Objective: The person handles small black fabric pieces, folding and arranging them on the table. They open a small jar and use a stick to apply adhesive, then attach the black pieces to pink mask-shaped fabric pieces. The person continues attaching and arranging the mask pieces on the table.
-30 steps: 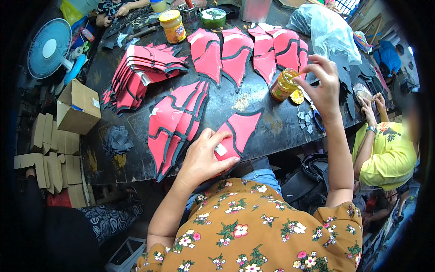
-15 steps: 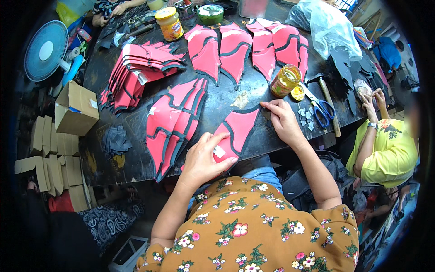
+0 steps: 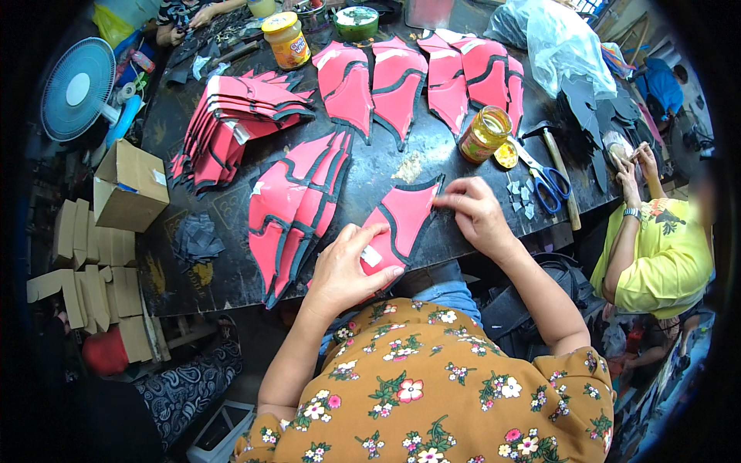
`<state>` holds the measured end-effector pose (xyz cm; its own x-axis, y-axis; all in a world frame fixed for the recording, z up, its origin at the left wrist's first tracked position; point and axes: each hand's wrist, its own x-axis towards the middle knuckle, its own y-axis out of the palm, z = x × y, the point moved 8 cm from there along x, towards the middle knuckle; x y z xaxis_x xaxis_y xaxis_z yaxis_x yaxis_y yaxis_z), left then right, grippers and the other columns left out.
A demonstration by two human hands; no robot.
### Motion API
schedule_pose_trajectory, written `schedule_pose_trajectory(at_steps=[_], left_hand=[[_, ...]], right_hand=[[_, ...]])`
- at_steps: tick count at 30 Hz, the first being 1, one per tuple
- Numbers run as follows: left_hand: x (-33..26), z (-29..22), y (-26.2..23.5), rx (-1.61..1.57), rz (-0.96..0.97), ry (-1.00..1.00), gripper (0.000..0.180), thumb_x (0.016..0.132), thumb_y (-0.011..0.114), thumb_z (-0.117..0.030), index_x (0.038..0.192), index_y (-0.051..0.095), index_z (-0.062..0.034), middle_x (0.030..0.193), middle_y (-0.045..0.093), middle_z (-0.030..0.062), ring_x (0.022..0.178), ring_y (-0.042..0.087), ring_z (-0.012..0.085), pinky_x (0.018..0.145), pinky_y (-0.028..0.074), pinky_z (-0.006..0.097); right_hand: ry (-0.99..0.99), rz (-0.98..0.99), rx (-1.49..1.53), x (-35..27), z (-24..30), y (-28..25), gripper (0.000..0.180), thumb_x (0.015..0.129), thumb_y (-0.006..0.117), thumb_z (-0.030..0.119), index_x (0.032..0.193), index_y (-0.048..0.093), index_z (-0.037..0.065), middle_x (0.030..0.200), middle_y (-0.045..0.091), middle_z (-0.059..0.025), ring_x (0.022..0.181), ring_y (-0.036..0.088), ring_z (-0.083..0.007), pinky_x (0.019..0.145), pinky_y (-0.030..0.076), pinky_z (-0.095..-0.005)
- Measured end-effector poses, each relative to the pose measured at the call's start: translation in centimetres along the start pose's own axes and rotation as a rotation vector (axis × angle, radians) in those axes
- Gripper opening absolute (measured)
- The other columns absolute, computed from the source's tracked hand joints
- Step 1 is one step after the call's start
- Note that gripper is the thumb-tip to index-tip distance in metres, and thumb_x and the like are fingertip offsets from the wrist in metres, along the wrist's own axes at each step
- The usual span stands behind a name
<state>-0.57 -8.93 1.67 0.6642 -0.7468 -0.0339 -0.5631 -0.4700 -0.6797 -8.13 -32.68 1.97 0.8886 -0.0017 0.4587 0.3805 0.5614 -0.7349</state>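
Note:
A pink fabric panel with black trim (image 3: pixel 407 217) lies at the table's front edge, a small white label on its lower part. My left hand (image 3: pixel 347 266) grips its lower left end, thumb and fingers on either side of the label. At the panel's right edge is my right hand (image 3: pixel 480 216), slightly blurred, its thumb and forefinger pinched together; what they hold, if anything, is too small to make out. Beyond that hand stands an open glass jar (image 3: pixel 485 135) with a yellowish coating inside. Beside the jar lies its yellow lid (image 3: pixel 506 156).
More pink panels lie overlapped at left (image 3: pixel 297 201), in a tall stack (image 3: pixel 231 123) and in a back row (image 3: pixel 400 89). Blue scissors (image 3: pixel 549 189), a hammer (image 3: pixel 562 174) and grey squares (image 3: pixel 521 197) lie right. A co-worker in yellow (image 3: pixel 656 255) sits at the right.
My right hand has shifted slightly left and down, from the panel's upper right corner to along its right edge. My left hand and the panel have hardly moved.

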Motion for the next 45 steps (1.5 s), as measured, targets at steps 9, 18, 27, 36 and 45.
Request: schedule_pose_trajectory(at_steps=[9,18,27,36,45], left_hand=[[0.8,-1.9,-2.5,-0.443,-0.090,0.143,0.060,0.079,0.097,-0.016,0.134,0.075,-0.0061,0.101,0.060,0.0036,0.095,0.059,0.0133,0.089,0.050,0.028],[6.6,-1.8,-4.3,-0.465,-0.880,0.242,0.072,0.093,0.090,-0.019,0.154,0.057,0.0005,0.112,0.065,0.0090,0.105,0.061,0.0217,0.103,0.048,0.038],[9.2,-0.8,-3.5,-0.075,-0.983,0.351,0.072,0.095,0.086,-0.017,0.158,0.052,-0.0049,0.099,0.080,0.0067,0.113,0.062,0.0321,0.118,0.038,0.049],[9.8,0.7,-2.8,-0.078,-0.991,0.376,0.072,0.095,0.087,-0.016,0.158,0.052,-0.0078,0.102,0.080,0.0051,0.107,0.072,0.0252,0.126,0.031,0.053],[9.9,0.6,-2.8,-0.026,-0.979,0.371,0.070,0.096,0.085,-0.014,0.157,0.053,-0.0074,0.102,0.080,0.0052,0.105,0.072,0.0269,0.124,0.033,0.052]], right_hand=[[0.059,0.003,-0.012,-1.9,0.8,-1.3,0.035,0.096,0.069,0.000,0.129,0.075,0.008,0.100,0.073,-0.0131,0.091,0.069,-0.0310,0.088,0.055,-0.0438],[0.053,-0.284,-0.463,3.6,-1.0,-12.4,0.051,0.083,0.093,0.036,0.125,0.079,0.012,0.132,0.067,-0.0158,0.116,0.065,-0.0332,0.098,0.052,-0.0447],[0.166,0.061,-0.598,9.0,-3.2,-10.5,0.046,0.068,0.097,0.048,0.100,0.089,0.015,0.148,0.066,-0.0060,0.140,0.056,-0.0319,0.109,0.044,-0.0526],[0.067,-0.125,-0.465,4.5,2.1,-11.6,0.026,0.080,0.094,0.032,0.090,0.083,0.011,0.107,0.073,-0.0081,0.110,0.065,-0.0289,0.094,0.047,-0.0442],[0.041,0.133,0.131,3.3,1.6,5.1,0.042,0.089,0.066,-0.006,0.126,0.079,0.008,0.111,0.071,-0.0138,0.104,0.068,-0.0350,0.093,0.055,-0.0444]])
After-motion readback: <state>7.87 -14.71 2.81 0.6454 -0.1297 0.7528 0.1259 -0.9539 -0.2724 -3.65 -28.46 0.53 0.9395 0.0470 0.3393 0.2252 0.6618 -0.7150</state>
